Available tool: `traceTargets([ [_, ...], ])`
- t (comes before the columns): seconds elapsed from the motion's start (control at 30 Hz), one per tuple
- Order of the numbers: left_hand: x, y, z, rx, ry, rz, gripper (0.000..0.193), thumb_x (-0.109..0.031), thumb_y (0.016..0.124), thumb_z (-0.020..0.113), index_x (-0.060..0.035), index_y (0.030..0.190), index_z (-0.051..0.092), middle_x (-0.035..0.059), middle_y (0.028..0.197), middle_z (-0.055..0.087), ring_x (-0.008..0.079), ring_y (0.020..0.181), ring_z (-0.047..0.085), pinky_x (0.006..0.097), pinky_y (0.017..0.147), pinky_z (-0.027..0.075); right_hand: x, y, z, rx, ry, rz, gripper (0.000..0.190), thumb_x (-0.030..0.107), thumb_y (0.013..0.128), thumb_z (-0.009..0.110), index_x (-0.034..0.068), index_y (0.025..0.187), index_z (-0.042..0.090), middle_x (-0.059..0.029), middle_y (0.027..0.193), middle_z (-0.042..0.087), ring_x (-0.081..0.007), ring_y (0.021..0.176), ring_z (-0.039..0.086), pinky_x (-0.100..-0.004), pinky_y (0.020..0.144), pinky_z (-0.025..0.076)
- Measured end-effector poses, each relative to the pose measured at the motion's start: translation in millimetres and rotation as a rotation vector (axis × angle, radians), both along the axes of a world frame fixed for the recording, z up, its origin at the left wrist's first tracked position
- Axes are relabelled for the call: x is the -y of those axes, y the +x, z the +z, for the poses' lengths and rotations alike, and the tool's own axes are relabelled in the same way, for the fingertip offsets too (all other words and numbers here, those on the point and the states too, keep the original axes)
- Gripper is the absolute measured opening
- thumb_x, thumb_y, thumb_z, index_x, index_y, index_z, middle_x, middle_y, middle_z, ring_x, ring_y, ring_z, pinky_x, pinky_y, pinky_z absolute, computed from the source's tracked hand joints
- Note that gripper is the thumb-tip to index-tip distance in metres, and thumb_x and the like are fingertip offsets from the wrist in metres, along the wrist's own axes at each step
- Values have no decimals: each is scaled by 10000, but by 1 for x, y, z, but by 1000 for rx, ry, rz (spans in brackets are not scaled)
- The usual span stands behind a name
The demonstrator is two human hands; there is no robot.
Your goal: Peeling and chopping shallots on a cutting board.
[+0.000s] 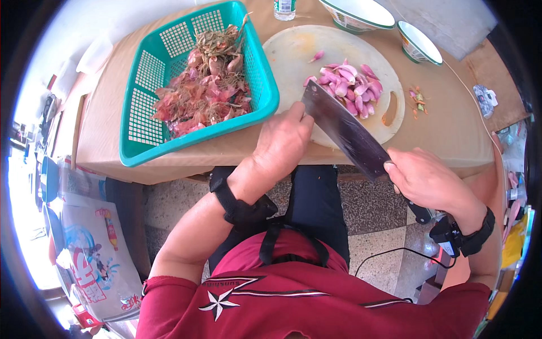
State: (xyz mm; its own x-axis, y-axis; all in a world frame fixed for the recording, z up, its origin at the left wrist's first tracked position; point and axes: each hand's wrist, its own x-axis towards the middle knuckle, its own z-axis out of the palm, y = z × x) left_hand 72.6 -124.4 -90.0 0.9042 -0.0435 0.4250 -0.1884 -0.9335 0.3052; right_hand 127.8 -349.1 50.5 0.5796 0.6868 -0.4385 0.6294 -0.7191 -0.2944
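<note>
My right hand (pixel 427 178) is wrapped around the black handle of a cleaver (pixel 345 129). The broad dark blade slants up and left over the near part of a round white cutting board (pixel 288 63). Close to the blade's far left end, my left hand (pixel 286 129) has its fingers curled together, back of the hand upward; whether anything is between the fingertips is hidden. Beyond the blade lies a heap of peeled pink shallots (pixel 349 84) on the board. One small shallot piece (pixel 316 56) sits apart from it, to the upper left.
A green plastic basket (pixel 199 137) with shallot skins (pixel 207 97) and a bunch of unpeeled shallots (pixel 220 55) stands left. Two patterned bowls (pixel 360 15) and a clear bottle (pixel 284 10) are at the back. Small trimmings (pixel 418 100) lie right of the board on the covered table (pixel 457 135).
</note>
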Motion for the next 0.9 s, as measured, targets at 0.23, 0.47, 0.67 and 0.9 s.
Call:
traceTargets([
  [0.23, -2, -3, -3, 23, -61, -20, 47, -67, 826, 575, -38, 857, 556, 132, 841, 499, 353, 719, 575, 436, 618, 489, -14, 7, -4, 42, 7, 42, 197, 144, 901, 464, -35, 872, 541, -267, 730, 580, -439, 765, 579, -509, 711, 451],
  [0.47, -6, -6, -4, 104, -165, 50, 52, -74, 832, 605, -28, 857, 600, 131, 841, 532, 351, 718, 580, 412, 627, 497, 2, 3, -1, 34, -68, -14, 212, 155, 904, 467, -33, 875, 561, -264, 758, 600, -431, 786, 595, -505, 741, 461],
  [0.67, 2, -15, 10, 189, -304, -26, 79, -42, 814, 650, 0, 876, 623, 132, 817, 567, 315, 697, 597, 368, 616, 493, 18, 1, -7, 22, -19, -50, 223, 168, 913, 467, -27, 854, 558, -249, 748, 606, -414, 768, 603, -497, 713, 463],
  [0.9, 1, -12, 6, 153, -370, -13, 86, -44, 818, 651, -9, 891, 623, 129, 849, 589, 291, 719, 616, 355, 630, 496, 39, 3, -7, -88, 146, -149, 243, 191, 939, 467, -17, 819, 503, -152, 628, 567, -292, 615, 609, -408, 606, 463],
])
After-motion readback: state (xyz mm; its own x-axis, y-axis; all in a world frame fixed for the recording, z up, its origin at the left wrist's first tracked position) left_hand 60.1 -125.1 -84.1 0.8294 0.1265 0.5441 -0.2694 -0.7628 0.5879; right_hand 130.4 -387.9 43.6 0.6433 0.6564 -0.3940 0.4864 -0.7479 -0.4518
